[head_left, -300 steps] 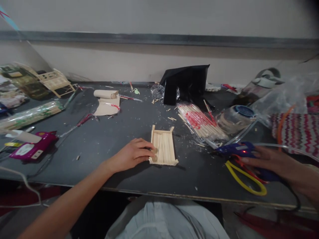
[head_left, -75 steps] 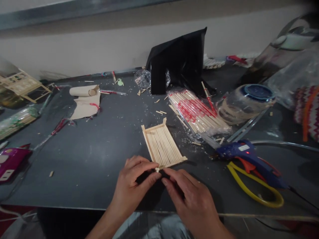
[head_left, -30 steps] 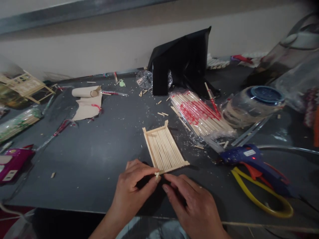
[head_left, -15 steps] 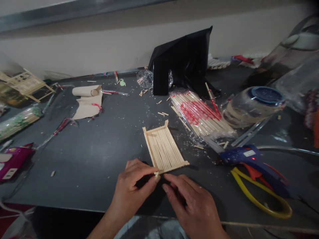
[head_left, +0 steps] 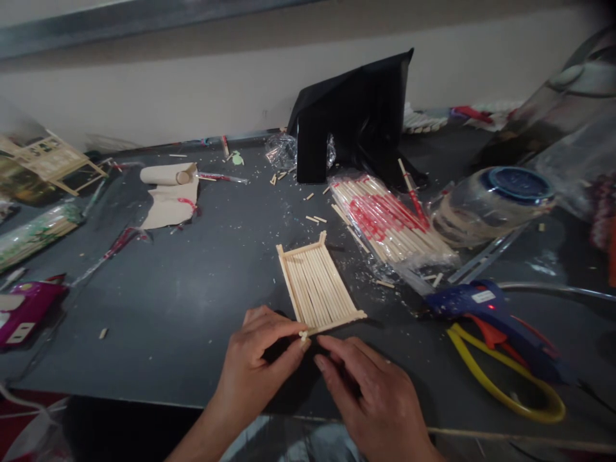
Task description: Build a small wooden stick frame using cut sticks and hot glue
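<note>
A small rectangular panel of pale wooden sticks (head_left: 321,289) lies on the grey table, its sticks side by side inside a low stick border with short posts at the far corners. My left hand (head_left: 262,353) pinches the panel's near left corner, where stick ends show between thumb and index finger. Just right of that corner is my right hand (head_left: 368,378), its thumb and index finger slightly apart with nothing visible between them. Its index fingertip is close to the border; whether it touches is unclear.
Bagged sticks (head_left: 380,218) lie beyond the panel. On the right are a blue glue gun (head_left: 491,321) with a red light, yellow-handled scissors (head_left: 505,385) and a jar (head_left: 491,205). A black stand (head_left: 351,115) stands behind; a cardboard roll (head_left: 168,192) and magenta power strip (head_left: 31,311) are left.
Both hands and the panel hold nearly the same positions. Only a slight shift of the whole view shows.
</note>
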Demonstrator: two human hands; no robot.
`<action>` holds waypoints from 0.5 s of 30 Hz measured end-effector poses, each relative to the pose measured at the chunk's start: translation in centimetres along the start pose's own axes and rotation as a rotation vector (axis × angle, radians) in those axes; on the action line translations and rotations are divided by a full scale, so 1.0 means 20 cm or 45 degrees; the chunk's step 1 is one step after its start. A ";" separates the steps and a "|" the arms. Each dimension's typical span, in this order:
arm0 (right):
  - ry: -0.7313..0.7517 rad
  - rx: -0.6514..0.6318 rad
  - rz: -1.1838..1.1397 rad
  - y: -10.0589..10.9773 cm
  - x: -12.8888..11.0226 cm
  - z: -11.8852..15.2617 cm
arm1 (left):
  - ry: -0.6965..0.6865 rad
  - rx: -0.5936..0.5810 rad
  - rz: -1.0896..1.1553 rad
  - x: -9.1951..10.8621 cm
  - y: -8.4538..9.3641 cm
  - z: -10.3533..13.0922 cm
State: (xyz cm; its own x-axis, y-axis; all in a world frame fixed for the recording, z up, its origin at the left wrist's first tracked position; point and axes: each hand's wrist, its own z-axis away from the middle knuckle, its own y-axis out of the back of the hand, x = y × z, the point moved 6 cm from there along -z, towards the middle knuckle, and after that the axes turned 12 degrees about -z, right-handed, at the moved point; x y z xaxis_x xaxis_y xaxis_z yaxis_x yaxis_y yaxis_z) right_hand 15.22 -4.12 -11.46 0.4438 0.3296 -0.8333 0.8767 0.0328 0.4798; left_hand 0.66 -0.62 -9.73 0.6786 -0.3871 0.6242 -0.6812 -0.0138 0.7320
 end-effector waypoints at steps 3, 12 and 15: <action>0.007 0.015 -0.006 0.00 0.00 0.00 | 0.013 -0.006 0.007 0.00 0.00 -0.01; 0.004 0.026 0.000 0.01 0.00 0.01 | 0.012 -0.002 0.007 0.00 0.00 0.00; -0.001 0.017 -0.001 0.01 0.00 0.00 | 0.007 0.006 0.006 0.00 0.00 0.00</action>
State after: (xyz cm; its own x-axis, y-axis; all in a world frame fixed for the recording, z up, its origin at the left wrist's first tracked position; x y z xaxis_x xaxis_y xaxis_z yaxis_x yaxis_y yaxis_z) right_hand 15.33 -4.18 -11.44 0.4430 0.3291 -0.8339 0.8795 0.0208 0.4754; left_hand 0.65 -0.61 -9.73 0.6768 -0.3821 0.6292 -0.6857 -0.0161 0.7278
